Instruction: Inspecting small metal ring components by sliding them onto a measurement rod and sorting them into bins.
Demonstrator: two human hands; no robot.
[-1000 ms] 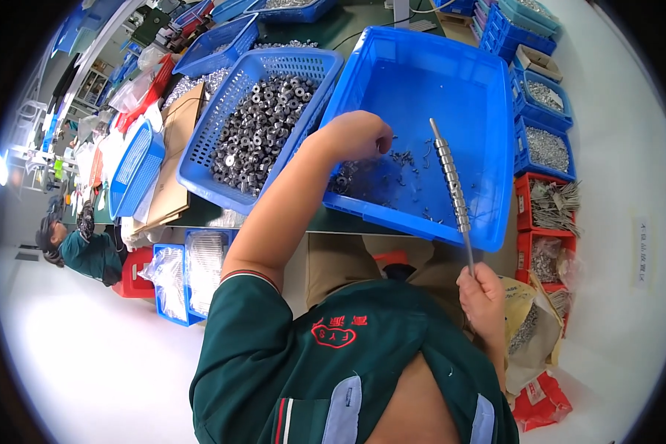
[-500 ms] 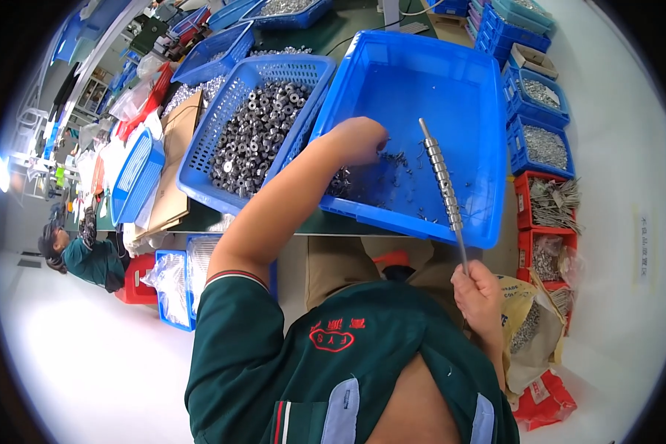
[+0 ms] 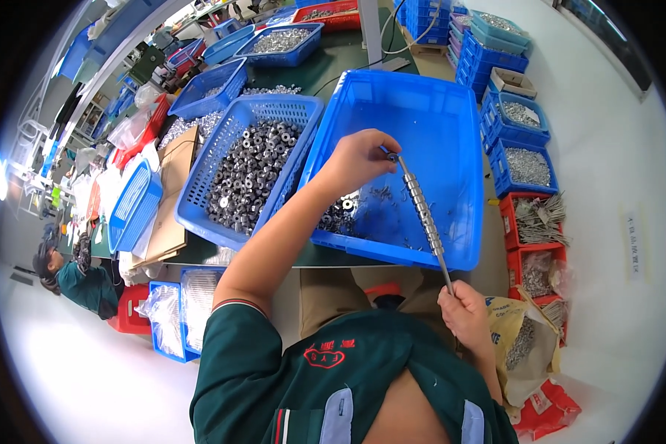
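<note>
My right hand (image 3: 465,317) is closed around the lower end of a thin metal rod (image 3: 445,275), which slants up and left over the deep blue tray (image 3: 422,96). Several shiny metal collars (image 3: 422,209) are threaded on the rod in a row. At the rod's upper tip, my left hand (image 3: 364,157) pinches a small dark metal collar (image 3: 392,157); whether the tip has entered its hole I cannot tell. Beneath lie small dark screws (image 3: 381,194) scattered on the tray floor, with more collars (image 3: 340,216) in the near left corner, partly behind my left forearm.
Left of the tray stands a blue perforated basket (image 3: 192,185) full of metal collars (image 3: 251,177). Brown cardboard (image 3: 166,203) lies beyond it. Stacked blue bins (image 3: 529,166) and red bins (image 3: 533,222) of metal parts line the right side. Another person (image 3: 85,285) sits far left.
My left hand has risen from the tray floor to the rod's tip, with a collar between its fingers. The rod and my right hand sit slightly lower and further left in the picture; the view has shifted.
</note>
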